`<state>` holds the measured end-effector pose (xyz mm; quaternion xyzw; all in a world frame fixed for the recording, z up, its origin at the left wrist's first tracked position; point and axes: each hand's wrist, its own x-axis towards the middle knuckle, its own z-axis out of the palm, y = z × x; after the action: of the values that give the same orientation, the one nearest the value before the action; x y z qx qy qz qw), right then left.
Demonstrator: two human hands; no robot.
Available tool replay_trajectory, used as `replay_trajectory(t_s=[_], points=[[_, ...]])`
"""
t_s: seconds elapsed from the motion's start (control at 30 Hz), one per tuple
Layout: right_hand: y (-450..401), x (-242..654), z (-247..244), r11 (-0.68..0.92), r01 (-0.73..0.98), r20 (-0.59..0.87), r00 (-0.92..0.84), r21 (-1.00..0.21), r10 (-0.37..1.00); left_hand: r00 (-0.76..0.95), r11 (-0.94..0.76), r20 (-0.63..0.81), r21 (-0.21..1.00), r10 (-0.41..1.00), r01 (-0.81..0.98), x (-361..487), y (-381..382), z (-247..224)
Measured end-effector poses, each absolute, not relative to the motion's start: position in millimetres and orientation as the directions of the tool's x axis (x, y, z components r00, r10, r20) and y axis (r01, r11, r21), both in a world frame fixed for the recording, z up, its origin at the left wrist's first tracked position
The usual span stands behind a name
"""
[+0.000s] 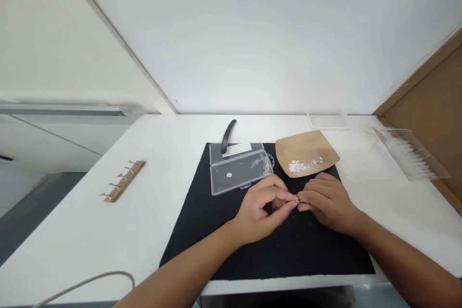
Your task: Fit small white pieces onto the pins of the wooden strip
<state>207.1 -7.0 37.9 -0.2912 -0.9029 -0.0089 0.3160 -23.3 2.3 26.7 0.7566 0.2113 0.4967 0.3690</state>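
Note:
Above the black mat (267, 255), both my hands meet with their fingertips nearly touching. My left hand (263, 207) is closed in a pinch on a tiny pale piece (297, 200). My right hand (330, 202) is closed around a small metal tool, mostly hidden by the fingers; its kind cannot be made out. Just beyond the left hand lies an open clear plastic case (234, 180) holding thin clear slips and a small white piece. Behind the right hand sits a brown paper tray (306, 144) with many small white bits in it.
A black curved nail file (227, 137) rests across the case's lid, beside a white card (240, 149). A wooden hook rack (124, 183) lies to the left. Rows of clear tips on a rack (415, 156) stand at right, near a cardboard panel (433, 106). A cable (97, 276) curves at front left.

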Motion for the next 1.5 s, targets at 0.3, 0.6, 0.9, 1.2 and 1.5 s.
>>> replay_trajectory(t_s=[0.3,0.6,0.9,1.2,1.5], points=[[-7,205,33,0.825,0.529,0.584,-0.612,-0.2,0.534,0.468,-0.597,0.529,0.802,0.708,-0.004,-23,2,29],[-7,205,29,0.821,0.529,0.539,-0.636,-0.216,0.552,0.481,-0.629,0.528,0.775,0.7,0.065,-23,3,27],[-11,202,38,0.796,0.556,0.523,-0.618,-0.237,0.587,0.519,-0.542,0.443,0.839,0.731,0.049,-23,4,24],[-9,202,32,0.762,0.607,0.514,-0.589,-0.227,0.623,0.436,-0.614,0.508,0.777,0.743,0.139,-22,8,19],[-6,204,27,0.752,0.635,0.528,-0.583,-0.176,0.617,0.411,-0.557,0.453,0.812,0.791,0.176,-21,6,19]])
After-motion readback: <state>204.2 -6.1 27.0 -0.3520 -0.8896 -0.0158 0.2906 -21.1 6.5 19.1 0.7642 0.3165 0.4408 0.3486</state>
